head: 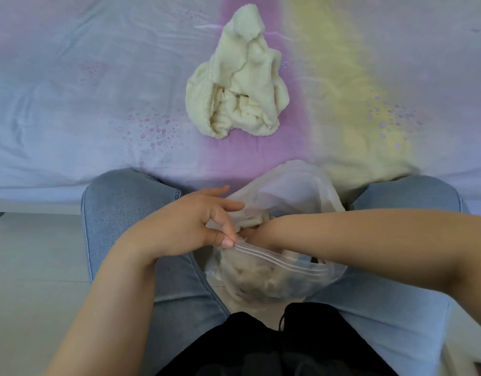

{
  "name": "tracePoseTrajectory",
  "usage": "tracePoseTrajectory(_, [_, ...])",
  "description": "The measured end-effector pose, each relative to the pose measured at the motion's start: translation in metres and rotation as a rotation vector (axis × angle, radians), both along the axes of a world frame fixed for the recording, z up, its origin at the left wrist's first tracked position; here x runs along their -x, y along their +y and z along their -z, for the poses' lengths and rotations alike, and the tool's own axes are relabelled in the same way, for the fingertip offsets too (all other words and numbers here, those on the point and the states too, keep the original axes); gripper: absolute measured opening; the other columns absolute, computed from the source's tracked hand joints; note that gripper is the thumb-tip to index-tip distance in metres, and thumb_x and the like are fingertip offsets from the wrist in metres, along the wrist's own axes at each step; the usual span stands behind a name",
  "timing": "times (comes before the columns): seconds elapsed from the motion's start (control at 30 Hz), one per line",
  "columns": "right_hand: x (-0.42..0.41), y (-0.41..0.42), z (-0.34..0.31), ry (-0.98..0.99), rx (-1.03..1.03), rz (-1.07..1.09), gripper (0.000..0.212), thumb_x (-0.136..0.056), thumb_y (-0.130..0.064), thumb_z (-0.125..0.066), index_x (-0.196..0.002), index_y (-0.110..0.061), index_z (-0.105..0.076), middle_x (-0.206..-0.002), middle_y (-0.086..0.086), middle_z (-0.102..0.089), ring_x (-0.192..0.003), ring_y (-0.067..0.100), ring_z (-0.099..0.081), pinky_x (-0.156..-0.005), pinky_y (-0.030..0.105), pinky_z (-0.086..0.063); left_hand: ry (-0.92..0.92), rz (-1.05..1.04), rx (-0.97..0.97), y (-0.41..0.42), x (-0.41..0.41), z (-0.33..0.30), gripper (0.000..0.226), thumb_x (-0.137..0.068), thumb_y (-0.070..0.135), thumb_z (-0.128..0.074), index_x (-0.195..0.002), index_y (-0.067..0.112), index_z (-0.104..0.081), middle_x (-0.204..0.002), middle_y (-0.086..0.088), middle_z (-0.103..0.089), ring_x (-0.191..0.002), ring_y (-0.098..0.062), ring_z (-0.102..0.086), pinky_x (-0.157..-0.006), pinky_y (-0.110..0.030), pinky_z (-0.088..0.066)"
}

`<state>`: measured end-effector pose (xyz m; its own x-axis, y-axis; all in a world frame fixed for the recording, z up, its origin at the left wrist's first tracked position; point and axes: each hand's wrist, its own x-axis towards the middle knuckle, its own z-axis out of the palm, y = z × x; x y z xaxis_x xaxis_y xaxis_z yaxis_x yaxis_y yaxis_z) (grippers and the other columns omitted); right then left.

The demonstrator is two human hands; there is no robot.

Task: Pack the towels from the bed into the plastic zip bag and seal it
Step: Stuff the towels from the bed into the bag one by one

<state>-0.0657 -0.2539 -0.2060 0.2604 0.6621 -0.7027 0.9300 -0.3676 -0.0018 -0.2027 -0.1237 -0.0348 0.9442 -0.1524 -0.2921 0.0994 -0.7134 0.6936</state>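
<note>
Here our left hand (190,226) pinches the clear plastic zip bag's (285,191) rim on our lap; our right hand's grip is hidden inside. The soft, crumpled cream towel (239,82) on the bed looks light; we'd grab its bulk.

A soft cream towel (238,77) is lying crumpled on the bed (71,90). The clear plastic zip bag (277,240) is sitting open on the lap, holding another cream towel (250,278).

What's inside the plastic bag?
Cream towel fabric shows through the plastic bag. The right hand is pushed inside, its fingers hidden. How many towels are inside can't be told.
</note>
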Motion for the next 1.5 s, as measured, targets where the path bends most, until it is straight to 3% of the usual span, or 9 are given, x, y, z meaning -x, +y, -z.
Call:
tracePoseTrajectory(0.17, [-0.003, -0.014, -0.086, 0.235, 0.209, -0.144, 0.084, -0.085, -0.037, -0.066, -0.151, -0.035, -0.014, -0.16, 0.002, -0.004, -0.147, 0.026, -0.008, -0.118, 0.046, -0.018, 0.068, 0.032, 0.026, 0.004, -0.003, -0.001, 0.019, -0.078, 0.027, -0.077, -0.072, 0.045, -0.074, -0.127, 0.038, -0.047, -0.13, 0.019, -0.026, -0.111, -0.025, -0.022])
tracePoseTrajectory(0.37, [-0.023, -0.018, -0.117, 0.448, 0.134, 0.132, 0.04, -0.094, -0.032, -0.053, -0.134, -0.037, -0.051, -0.145, -0.004, -0.041, -0.127, 0.02, -0.045, -0.102, 0.04, -0.046, 0.066, 0.041, 0.062, 0.0, -0.011, -0.004, 0.015, -0.078, 0.024, -0.077, -0.075, 0.039, -0.076, -0.129, 0.027, -0.054, -0.12, 0.021, -0.041, -0.101, -0.014, -0.029])
tracePoseTrajectory(0.53, [-0.04, -0.007, -0.192, 0.176, -0.993, 0.51, 0.016, -0.088, -0.027, -0.056, -0.095, -0.02, -0.068, -0.092, -0.007, -0.07, -0.087, 0.013, -0.064, -0.079, 0.037, -0.054, 0.021, -0.12, 0.06, 0.009, -0.012, -0.001, 0.012, -0.078, 0.025, -0.078, -0.074, 0.036, -0.076, -0.124, 0.023, -0.059, -0.116, 0.019, -0.045, -0.097, -0.007, -0.03])
tracePoseTrajectory(0.63, [-0.06, 0.006, -0.208, -0.201, -1.562, 0.496, 0.037, -0.084, -0.038, -0.059, -0.119, -0.025, -0.058, -0.125, -0.004, -0.053, -0.114, 0.013, -0.052, -0.09, 0.036, -0.049, -0.034, -0.193, 0.049, 0.011, -0.013, 0.001, 0.012, -0.078, 0.022, -0.078, -0.076, 0.034, -0.075, -0.127, 0.015, -0.06, -0.115, 0.024, -0.041, -0.093, 0.003, -0.025])
tracePoseTrajectory(0.8, [-0.104, 0.06, -0.198, -0.066, -1.006, 0.562, 0.112, -0.06, -0.082, -0.056, -0.148, -0.042, 0.001, -0.159, 0.003, 0.018, -0.146, 0.04, 0.008, -0.115, 0.058, -0.012, -0.069, -0.252, 0.064, 0.007, -0.02, 0.002, 0.014, -0.078, 0.019, -0.077, -0.078, 0.032, -0.075, -0.136, 0.006, -0.055, -0.126, 0.019, -0.026, -0.092, 0.001, -0.018])
tracePoseTrajectory(0.93, [-0.115, 0.08, -0.161, -0.021, -0.756, 0.614, 0.133, -0.054, -0.074, -0.07, -0.149, -0.032, 0.013, -0.159, 0.006, 0.02, -0.147, 0.036, 0.002, -0.116, 0.052, -0.019, -0.064, -0.243, 0.097, 0.007, -0.022, 0.001, 0.01, -0.078, 0.017, -0.078, -0.08, 0.027, -0.077, -0.131, 0.006, -0.057, -0.109, 0.04, -0.02, -0.089, 0.009, -0.017])
tracePoseTrajectory(1.13, [-0.122, 0.081, -0.156, -0.012, -0.874, 0.696, 0.091, -0.073, -0.035, -0.067, -0.146, -0.024, -0.014, -0.131, 0.009, -0.05, -0.114, 0.033, -0.052, -0.087, 0.039, -0.045, -0.073, -0.276, 0.093, 0.006, -0.024, 0.0, 0.01, -0.079, 0.017, -0.077, -0.08, 0.028, -0.076, -0.139, 0.001, -0.053, -0.124, 0.024, -0.023, -0.098, -0.004, -0.019])
tracePoseTrajectory(1.23, [-0.112, 0.064, -0.169, 0.082, -0.926, 0.7, 0.06, -0.08, -0.029, -0.06, -0.133, -0.024, -0.033, -0.102, -0.001, -0.056, -0.085, 0.02, -0.06, -0.07, 0.029, -0.041, -0.087, -0.306, 0.082, 0.005, -0.025, -0.001, 0.007, -0.08, 0.016, -0.076, -0.083, 0.023, -0.077, -0.142, 0.001, -0.051, -0.124, 0.019, -0.025, -0.091, 0.001, -0.021])
tracePoseTrajectory(1.5, [-0.087, -0.04, -0.231, 1.014, -0.903, 0.739, 0.028, -0.079, -0.002, -0.055, -0.095, -0.019, -0.071, -0.082, -0.003, -0.072, -0.075, 0.01, -0.066, -0.066, 0.023, -0.052, -0.084, -0.326, 0.114, 0.007, -0.024, 0.005, 0.009, -0.081, 0.017, -0.076, -0.077, 0.025, -0.076, -0.123, 0.017, -0.055, -0.118, 0.021, -0.037, -0.096, -0.008, -0.032])
